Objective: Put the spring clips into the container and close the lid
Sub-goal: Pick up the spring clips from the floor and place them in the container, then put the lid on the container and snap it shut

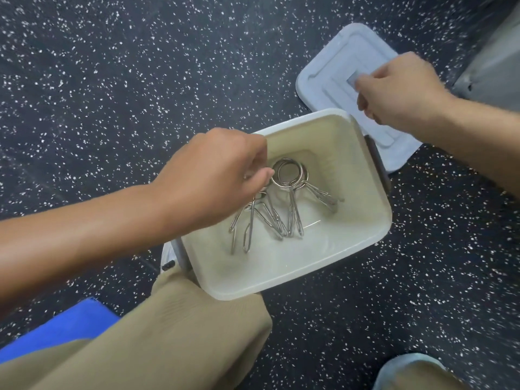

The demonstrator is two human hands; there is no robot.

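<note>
Spring clips (284, 204) hang from left hand (216, 175)'s closed grip inside container (363, 220); right hand (399, 91) pinches floor-lying lid (334, 66).

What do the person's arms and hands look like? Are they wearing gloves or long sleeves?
No gloves and no sleeves in view. The left hand and the right hand are both bare, and both forearms are bare right to the picture's edges. There is no watch, ring or bracelet to see. Fine hairs show on the right forearm.
</note>
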